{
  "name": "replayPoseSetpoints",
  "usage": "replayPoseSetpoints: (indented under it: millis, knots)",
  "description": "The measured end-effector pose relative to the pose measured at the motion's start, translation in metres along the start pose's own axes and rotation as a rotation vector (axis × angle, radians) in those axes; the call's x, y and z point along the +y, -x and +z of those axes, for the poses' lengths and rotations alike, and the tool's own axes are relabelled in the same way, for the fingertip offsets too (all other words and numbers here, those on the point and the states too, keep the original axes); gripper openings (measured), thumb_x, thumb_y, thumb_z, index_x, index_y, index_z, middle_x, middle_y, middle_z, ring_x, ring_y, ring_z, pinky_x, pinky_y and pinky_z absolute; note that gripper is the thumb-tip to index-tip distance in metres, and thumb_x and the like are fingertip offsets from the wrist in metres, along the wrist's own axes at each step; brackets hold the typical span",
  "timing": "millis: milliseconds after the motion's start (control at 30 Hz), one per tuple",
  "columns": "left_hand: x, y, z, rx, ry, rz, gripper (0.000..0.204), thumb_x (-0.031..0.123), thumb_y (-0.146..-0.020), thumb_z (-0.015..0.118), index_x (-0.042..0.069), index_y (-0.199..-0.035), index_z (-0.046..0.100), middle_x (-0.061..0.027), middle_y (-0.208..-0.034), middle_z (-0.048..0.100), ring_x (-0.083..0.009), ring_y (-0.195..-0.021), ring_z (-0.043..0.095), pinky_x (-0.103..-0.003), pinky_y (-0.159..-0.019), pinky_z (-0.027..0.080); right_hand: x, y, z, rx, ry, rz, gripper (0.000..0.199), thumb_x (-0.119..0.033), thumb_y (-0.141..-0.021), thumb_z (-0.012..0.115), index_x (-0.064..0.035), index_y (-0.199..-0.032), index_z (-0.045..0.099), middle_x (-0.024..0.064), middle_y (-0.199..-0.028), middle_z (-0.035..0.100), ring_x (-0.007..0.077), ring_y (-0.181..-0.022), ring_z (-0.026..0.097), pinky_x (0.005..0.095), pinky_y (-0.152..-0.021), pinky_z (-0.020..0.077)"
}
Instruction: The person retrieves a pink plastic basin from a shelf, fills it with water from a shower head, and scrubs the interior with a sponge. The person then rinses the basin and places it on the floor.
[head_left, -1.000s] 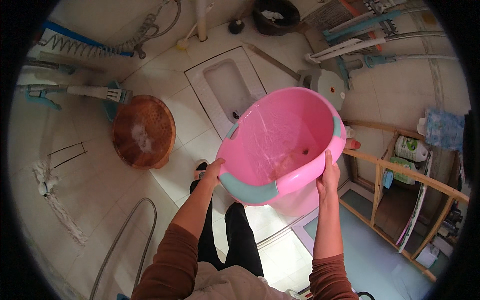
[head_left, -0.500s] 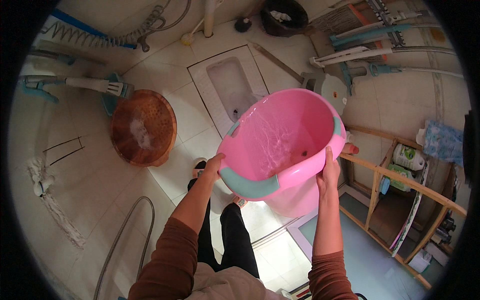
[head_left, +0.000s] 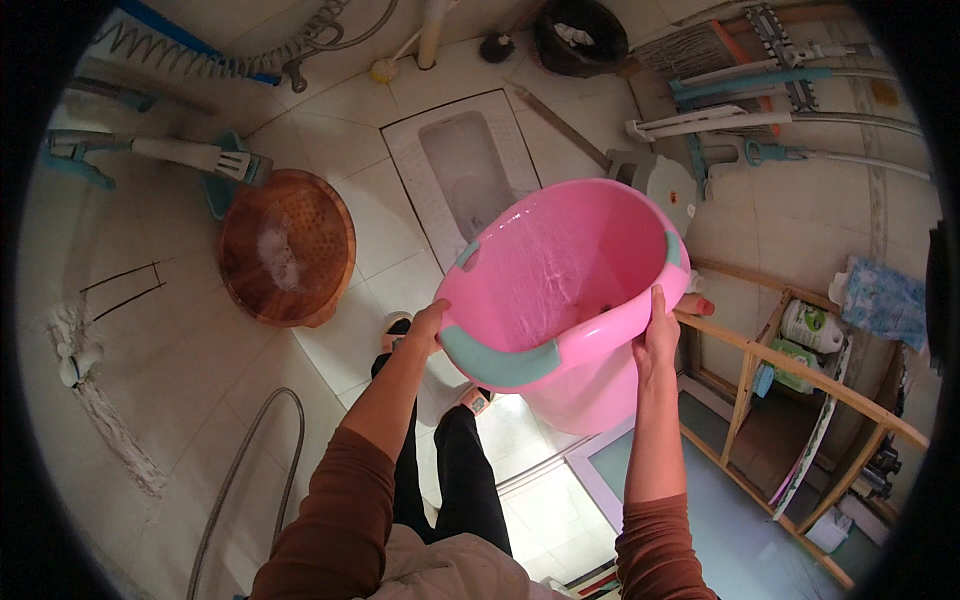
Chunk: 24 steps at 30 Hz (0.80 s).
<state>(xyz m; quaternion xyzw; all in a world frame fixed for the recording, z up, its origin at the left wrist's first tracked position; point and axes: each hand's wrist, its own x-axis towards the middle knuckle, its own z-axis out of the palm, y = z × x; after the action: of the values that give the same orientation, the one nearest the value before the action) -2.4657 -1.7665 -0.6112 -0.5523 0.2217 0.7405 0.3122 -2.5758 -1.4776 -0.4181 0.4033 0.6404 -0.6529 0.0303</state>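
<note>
Gripping its rim with both hands, the person holds a large, deep pink plastic tub at the centre of the view, tipped away from the body, its near outer wall showing. Taking the tub as the middle of the clock, with twelve toward the top edge, the left hand is closed around the rim at about eight, beside a curved grey-green grip panel. The right hand holds the rim at four, thumb lying up against the pink plastic; its other fingers are mostly hidden. Streaky, clear water shows inside the tub.

A white ceramic squat toilet is set in the tiled floor at eleven, partly covered by the tub's edge. At nine, well apart, stands a round brown wooden basin with white suds in it. A pale grey plastic stool sits near one, and a round black bin stands at twelve. At four runs a light wooden shelf frame. A thin grey hose loops at eight.
</note>
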Motion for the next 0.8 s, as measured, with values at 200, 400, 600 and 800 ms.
replayPoseSetpoints:
  millis: [200, 400, 600, 800]
  knots:
    - [-0.003, -0.007, -0.004, -0.038, 0.046, 0.045, 0.041, 0.022, -0.085, 0.057, -0.002, -0.117, 0.05, -0.0113, -0.11, 0.058, -0.0233, -0.096, 0.059, -0.039, -0.078, 0.051, -0.007, -0.003, 0.009, 0.036, 0.031, 0.037, 0.038, -0.029, -0.088, 0.059, -0.0012, -0.114, 0.053, 0.0063, -0.1, 0.059, 0.0161, -0.083, 0.059, 0.0297, -0.067, 0.0513]
    - [0.005, -0.002, 0.003, -0.011, 0.031, 0.049, 0.041, 0.022, -0.085, 0.056, -0.002, -0.118, 0.049, -0.0121, -0.109, 0.059, -0.0238, -0.095, 0.059, -0.038, -0.076, 0.052, -0.011, -0.005, 0.016, 0.02, 0.008, 0.038, 0.037, -0.027, -0.089, 0.059, 0.0, -0.114, 0.053, 0.0072, -0.101, 0.059, 0.0166, -0.084, 0.059, 0.0302, -0.069, 0.0514]
    - [0.011, 0.006, 0.009, -0.018, 0.035, 0.038, 0.041, 0.022, -0.086, 0.054, -0.003, -0.118, 0.049, -0.0126, -0.11, 0.058, -0.0238, -0.096, 0.059, -0.038, -0.077, 0.052, -0.01, -0.012, 0.018, 0.007, 0.01, 0.033, 0.038, -0.026, -0.089, 0.059, 0.0016, -0.115, 0.052, 0.0075, -0.102, 0.059, 0.0173, -0.086, 0.06, 0.0303, -0.071, 0.0517]
    - [0.008, -0.002, 0.002, -0.023, 0.073, 0.026, 0.039, 0.021, -0.086, 0.053, -0.001, -0.118, 0.049, -0.0107, -0.111, 0.058, -0.0232, -0.098, 0.059, -0.037, -0.078, 0.052, -0.01, -0.021, 0.03, -0.013, 0.03, 0.038, 0.037, -0.026, -0.088, 0.06, 0.0012, -0.112, 0.052, 0.007, -0.098, 0.06, 0.0172, -0.082, 0.06, 0.0296, -0.066, 0.0523]
